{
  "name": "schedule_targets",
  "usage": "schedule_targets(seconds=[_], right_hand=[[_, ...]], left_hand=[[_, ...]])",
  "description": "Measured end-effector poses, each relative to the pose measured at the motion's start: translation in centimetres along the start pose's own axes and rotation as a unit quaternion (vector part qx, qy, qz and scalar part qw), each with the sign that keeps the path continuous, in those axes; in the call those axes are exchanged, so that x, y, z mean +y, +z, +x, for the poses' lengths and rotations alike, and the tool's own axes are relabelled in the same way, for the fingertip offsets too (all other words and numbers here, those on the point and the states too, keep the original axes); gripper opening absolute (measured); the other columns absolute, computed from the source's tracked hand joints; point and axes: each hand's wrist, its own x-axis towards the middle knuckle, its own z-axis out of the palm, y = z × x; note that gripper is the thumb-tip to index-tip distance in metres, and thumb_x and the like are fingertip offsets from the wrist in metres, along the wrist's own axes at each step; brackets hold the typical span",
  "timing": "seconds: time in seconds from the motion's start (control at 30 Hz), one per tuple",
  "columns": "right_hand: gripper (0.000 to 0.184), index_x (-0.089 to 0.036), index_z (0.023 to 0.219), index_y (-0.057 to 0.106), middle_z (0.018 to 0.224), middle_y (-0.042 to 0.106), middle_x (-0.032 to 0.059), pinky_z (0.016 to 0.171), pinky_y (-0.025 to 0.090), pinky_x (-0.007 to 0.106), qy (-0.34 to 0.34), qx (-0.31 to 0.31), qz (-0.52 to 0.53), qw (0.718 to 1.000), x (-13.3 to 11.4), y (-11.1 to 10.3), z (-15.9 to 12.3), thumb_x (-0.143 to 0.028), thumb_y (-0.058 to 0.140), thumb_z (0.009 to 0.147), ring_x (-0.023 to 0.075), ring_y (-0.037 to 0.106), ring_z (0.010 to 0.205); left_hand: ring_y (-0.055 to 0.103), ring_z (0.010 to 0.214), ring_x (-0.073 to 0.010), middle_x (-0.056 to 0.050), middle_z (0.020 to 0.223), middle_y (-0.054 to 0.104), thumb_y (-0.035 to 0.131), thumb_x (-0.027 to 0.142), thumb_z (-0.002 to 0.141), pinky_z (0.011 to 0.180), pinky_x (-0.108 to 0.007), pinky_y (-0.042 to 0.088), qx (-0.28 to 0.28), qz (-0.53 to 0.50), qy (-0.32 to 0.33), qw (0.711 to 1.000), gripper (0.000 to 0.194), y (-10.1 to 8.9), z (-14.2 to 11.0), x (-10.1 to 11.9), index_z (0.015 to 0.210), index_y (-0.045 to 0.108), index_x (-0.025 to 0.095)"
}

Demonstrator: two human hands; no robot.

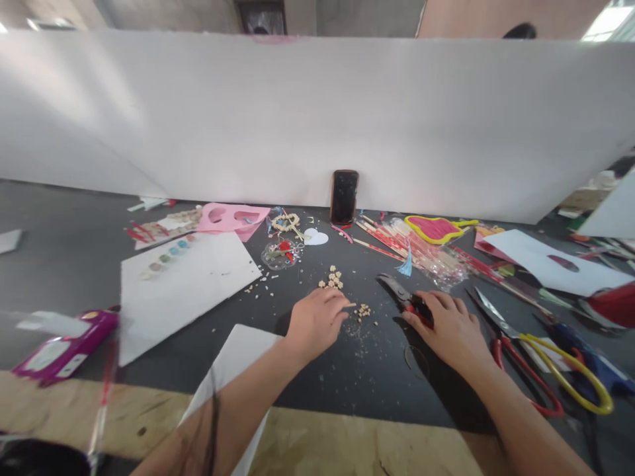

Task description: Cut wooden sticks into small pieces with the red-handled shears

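Near the middle of the dark table, my left hand (316, 322) is closed in a pinch on a thin wooden stick (351, 305), whose short pale end pokes out past the fingertips. Small cut wooden pieces (364, 310) lie just right of those fingertips. Beyond the hand sits a cluster of flower-shaped wooden beads (333, 277). My right hand (449, 324) is closed around the red handles of a pair of pliers (397, 291), with the jaws pointing away to the left. My fingers partly hide the handles.
Scissors (503, 324) with red and yellow handles lie right of my right hand, beside a blue glue gun (590, 354). Red-and-white wrapped sticks (397, 241) lie behind. A phone (344, 196) leans on the white partition (248, 119). White board (183, 291) and a purple tool (69, 344) are left.
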Motion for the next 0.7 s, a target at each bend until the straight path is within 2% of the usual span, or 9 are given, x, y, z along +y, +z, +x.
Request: schedule_targets(seconds=[0.1,0.23,0.37,0.5,0.6,0.7], right_hand=[[0.042,-0.025,0.111,0.054,0.118,0.052,0.0080,0.075,0.041,0.047,-0.007,0.024,0.004,1.000,-0.4,-0.3,-0.1,-0.052,0.036,0.085,0.0309,0.044,0.104],[0.034,-0.026,0.108,0.056,0.116,0.052,0.0062,0.076,0.042,0.046,-0.027,0.048,0.039,0.998,-0.8,-0.7,-0.1,-0.043,0.036,0.087,0.0288,0.044,0.103],[0.029,-0.028,0.107,0.057,0.115,0.052,0.0053,0.075,0.044,0.043,-0.050,0.042,0.050,0.997,-0.6,-1.4,0.1,-0.036,0.040,0.085,0.0268,0.045,0.103],[0.027,-0.024,0.103,0.060,0.110,0.055,0.0077,0.080,0.044,0.042,-0.115,0.031,0.122,0.985,-0.7,-3.0,-0.1,-0.030,0.041,0.084,0.0244,0.049,0.100],[0.024,-0.023,0.101,0.058,0.103,0.059,0.0061,0.080,0.045,0.034,-0.149,-0.019,0.218,0.964,-2.1,-4.6,-0.7,-0.027,0.042,0.083,0.0192,0.054,0.094],[0.022,-0.023,0.101,0.057,0.093,0.063,0.0030,0.071,0.046,0.028,-0.128,-0.061,0.308,0.941,-4.3,-5.7,-1.3,-0.028,0.044,0.084,0.0152,0.058,0.081]], left_hand=[[0.057,0.090,-0.0186,-0.002,0.096,0.065,0.049,0.021,0.083,0.076,-0.028,0.046,-0.063,0.049,0.020,0.997,0.017,0.3,0.1,0.1,0.086,0.066,0.022],[0.056,0.091,-0.0185,-0.002,0.097,0.064,0.046,0.017,0.084,0.072,-0.027,0.044,-0.095,0.071,0.034,0.992,0.019,0.7,0.3,0.2,0.084,0.064,0.021],[0.055,0.091,-0.0195,-0.004,0.093,0.065,0.043,0.012,0.083,0.074,-0.027,0.042,-0.084,0.042,0.021,0.995,0.020,0.4,0.4,0.3,0.086,0.063,0.019],[0.056,0.076,-0.0161,-0.002,0.080,0.064,0.043,0.021,0.086,0.068,-0.025,0.040,-0.032,-0.121,-0.062,0.990,0.019,-1.0,0.6,0.9,0.081,0.061,0.019],[0.049,0.059,-0.0111,0.002,0.064,0.057,0.052,0.025,0.081,0.056,-0.021,0.035,-0.004,-0.300,-0.150,0.942,0.013,-1.9,0.8,1.5,0.074,0.061,0.018],[0.045,0.054,-0.0085,0.003,0.063,0.057,0.061,0.026,0.074,0.051,-0.019,0.033,-0.009,-0.459,-0.215,0.862,0.010,-2.3,0.9,2.0,0.073,0.060,0.016]])
